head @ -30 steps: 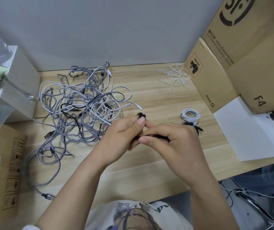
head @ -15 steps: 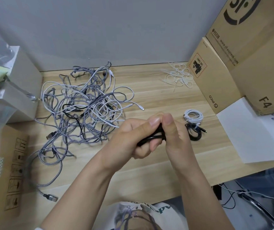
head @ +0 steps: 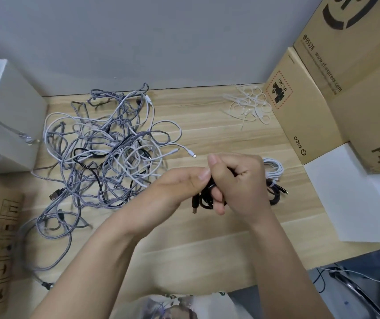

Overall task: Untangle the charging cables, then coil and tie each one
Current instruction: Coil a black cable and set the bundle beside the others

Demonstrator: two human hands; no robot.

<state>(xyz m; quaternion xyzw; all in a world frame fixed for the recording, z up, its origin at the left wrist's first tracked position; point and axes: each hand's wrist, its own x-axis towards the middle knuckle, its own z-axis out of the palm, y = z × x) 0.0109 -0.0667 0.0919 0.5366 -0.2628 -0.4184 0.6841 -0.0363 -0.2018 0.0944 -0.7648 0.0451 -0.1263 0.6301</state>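
1. The right hand (head: 239, 183) is curling its fingers (head: 218, 203) tightly around a small black cable (head: 204, 199), bundled into loops, just above the counter (head: 207, 238).
2. The left hand (head: 179, 187) is meeting it from the left, its thumb and fingertips pinching the same bundle at the top.
3. One plug end of the black cable is poking out below the hands.
4. Judging by this, the coiling step is in hand: the bundle is being gathered, with no tie visible on it.
5. Just behind the right hand, a coiled white cable (head: 275, 168) and a coiled dark cable (head: 276, 192) are lying finished.
6. The next move likely calls for holding the loops with one hand and fetching a tie from the white ties (head: 248, 107), well apart near the far cardboard box (head: 304, 116).
7. To the left, the tangled pile of cables (head: 106, 150) is waiting.
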